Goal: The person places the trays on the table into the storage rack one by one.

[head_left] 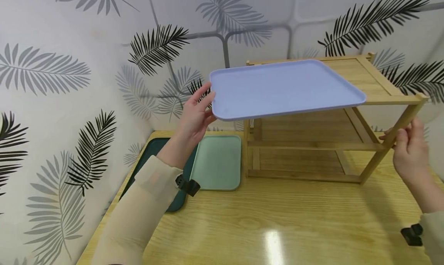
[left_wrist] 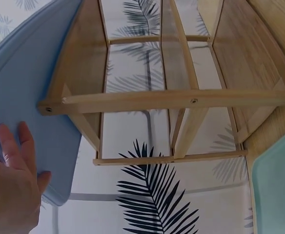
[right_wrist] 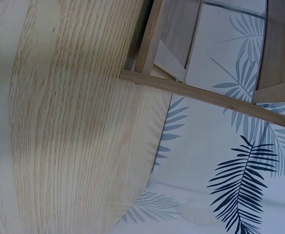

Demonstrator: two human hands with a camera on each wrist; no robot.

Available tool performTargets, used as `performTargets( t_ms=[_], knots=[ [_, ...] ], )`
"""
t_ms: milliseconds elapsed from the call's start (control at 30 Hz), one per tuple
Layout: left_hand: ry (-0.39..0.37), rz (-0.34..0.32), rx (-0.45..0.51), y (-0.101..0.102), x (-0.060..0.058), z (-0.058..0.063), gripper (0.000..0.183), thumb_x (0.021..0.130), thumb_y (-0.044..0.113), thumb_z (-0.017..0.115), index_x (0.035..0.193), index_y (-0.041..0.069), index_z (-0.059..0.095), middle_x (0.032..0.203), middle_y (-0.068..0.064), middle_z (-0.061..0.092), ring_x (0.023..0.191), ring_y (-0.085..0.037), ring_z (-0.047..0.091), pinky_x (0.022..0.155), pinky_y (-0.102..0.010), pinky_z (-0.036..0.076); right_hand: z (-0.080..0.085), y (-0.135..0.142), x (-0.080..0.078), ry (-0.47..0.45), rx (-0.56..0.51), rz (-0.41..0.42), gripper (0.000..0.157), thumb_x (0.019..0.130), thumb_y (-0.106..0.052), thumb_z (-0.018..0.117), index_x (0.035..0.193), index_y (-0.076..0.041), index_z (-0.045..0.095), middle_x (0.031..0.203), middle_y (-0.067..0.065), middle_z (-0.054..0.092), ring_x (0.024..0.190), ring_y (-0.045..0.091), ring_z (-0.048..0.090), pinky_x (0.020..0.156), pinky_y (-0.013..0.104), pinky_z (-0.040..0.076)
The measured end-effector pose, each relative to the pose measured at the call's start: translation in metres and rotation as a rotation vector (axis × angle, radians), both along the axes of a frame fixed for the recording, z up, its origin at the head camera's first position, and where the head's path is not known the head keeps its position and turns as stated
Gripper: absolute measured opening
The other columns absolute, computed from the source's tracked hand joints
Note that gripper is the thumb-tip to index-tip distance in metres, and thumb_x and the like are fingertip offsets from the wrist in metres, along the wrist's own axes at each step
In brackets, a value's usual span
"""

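A periwinkle-blue tray (head_left: pixel 277 89) is tilted over the front of the top level of a three-tier wooden rack (head_left: pixel 312 144). My left hand (head_left: pixel 194 116) pinches its left edge, some fingers lying against the underside, as the left wrist view of the hand (left_wrist: pixel 13 180) shows. On the rack's right side, my right hand (head_left: pixel 412 149) holds the front post, with fingertips reaching behind it. Only a sliver of that hand enters the right wrist view at the right edge. The tray hides much of the rack's top shelf.
Left of the rack, a mint-green tray (head_left: pixel 220 162) lies on the wood-grain table (head_left: pixel 243 226). Beside it is a dark teal tray (head_left: pixel 180 201), partly covered by my left arm. A wall with leaf patterns (head_left: pixel 86 103) stands behind and to the left.
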State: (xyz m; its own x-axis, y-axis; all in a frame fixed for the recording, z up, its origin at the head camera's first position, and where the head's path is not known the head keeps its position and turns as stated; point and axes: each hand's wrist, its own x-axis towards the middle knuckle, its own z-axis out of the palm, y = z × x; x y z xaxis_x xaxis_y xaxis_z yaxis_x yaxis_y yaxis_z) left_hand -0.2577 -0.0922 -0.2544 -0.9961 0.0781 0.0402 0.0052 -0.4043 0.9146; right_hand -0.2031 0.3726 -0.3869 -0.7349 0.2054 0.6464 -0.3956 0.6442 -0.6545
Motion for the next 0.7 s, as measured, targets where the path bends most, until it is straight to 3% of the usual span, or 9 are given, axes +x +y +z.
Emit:
performTargets(
  t_ms=[267, 400, 567, 700],
  knots=[
    [-0.013, 0.029, -0.007, 0.017, -0.022, 0.000, 0.041, 0.098, 0.015, 0.059, 0.139, 0.013, 0.053, 0.119, -0.009, 0.057, 0.072, -0.017, 0.063, 0.062, -0.024, 0.055, 0.000, 0.000, 0.000, -0.009, -0.007, -0.021, 0.036, 0.105, -0.009, 0.029, 0.140, 0.001, 0.031, 0.092, -0.023, 0.049, 0.081, -0.016, 0.051, 0.072, 0.002, 0.038],
    [0.048, 0.024, -0.067, 0.018, -0.024, -0.002, 0.041, 0.099, 0.018, 0.058, 0.139, 0.012, 0.053, 0.120, -0.010, 0.059, 0.078, -0.017, 0.063, 0.066, -0.026, 0.054, 0.001, 0.000, 0.000, 0.000, -0.006, -0.027, 0.036, 0.105, -0.009, 0.029, 0.140, 0.001, 0.032, 0.092, -0.025, 0.049, 0.081, -0.017, 0.051, 0.072, 0.002, 0.038],
    [0.286, -0.010, -0.239, 0.008, -0.013, -0.012, 0.042, 0.101, 0.018, 0.055, 0.140, 0.007, 0.048, 0.132, -0.009, 0.053, 0.096, -0.022, 0.062, 0.082, -0.036, 0.055, -0.001, 0.001, 0.000, 0.005, -0.014, -0.024, 0.036, 0.105, -0.009, 0.030, 0.140, 0.001, 0.033, 0.091, -0.025, 0.050, 0.081, -0.016, 0.052, 0.072, 0.002, 0.039],
    [0.577, 0.013, -0.451, 0.001, 0.003, -0.021, 0.043, 0.098, 0.011, 0.059, 0.138, 0.003, 0.049, 0.142, -0.006, 0.043, 0.100, -0.022, 0.060, 0.076, -0.033, 0.056, 0.000, 0.002, 0.000, -0.004, -0.015, -0.017, 0.036, 0.105, -0.009, 0.030, 0.140, 0.000, 0.032, 0.091, -0.024, 0.050, 0.081, -0.015, 0.052, 0.072, 0.003, 0.040]
  ],
)
